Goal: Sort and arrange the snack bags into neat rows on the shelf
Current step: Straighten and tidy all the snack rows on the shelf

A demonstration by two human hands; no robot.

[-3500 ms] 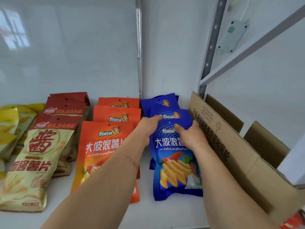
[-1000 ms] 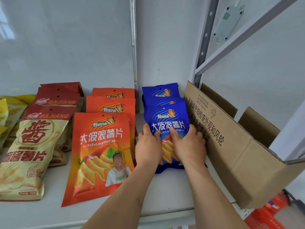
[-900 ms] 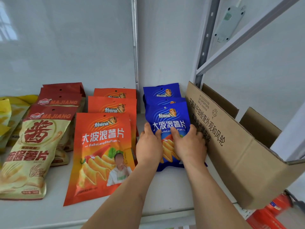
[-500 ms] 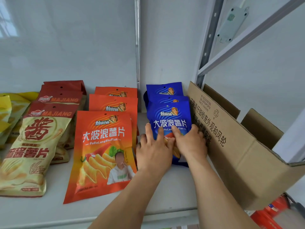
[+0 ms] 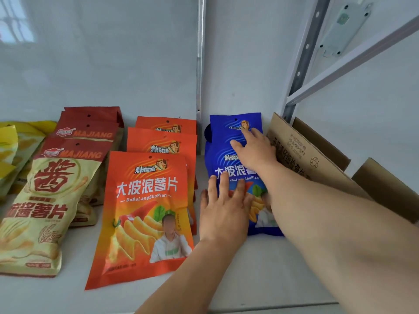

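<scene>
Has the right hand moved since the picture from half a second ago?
Yes. The right hand has moved toward the back wall, from the front blue bag's middle up to the rear blue bags' tops, beside the cardboard box.

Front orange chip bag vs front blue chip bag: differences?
The front orange chip bag lies fully visible and untouched; the front blue chip bag is partly covered, with the left hand flat on it and the right hand reaching over it. Orange lies nearer the shelf edge. Both share the same print design.

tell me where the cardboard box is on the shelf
In the head view the cardboard box sits at the shelf's right end, just right of the blue bags.
</scene>
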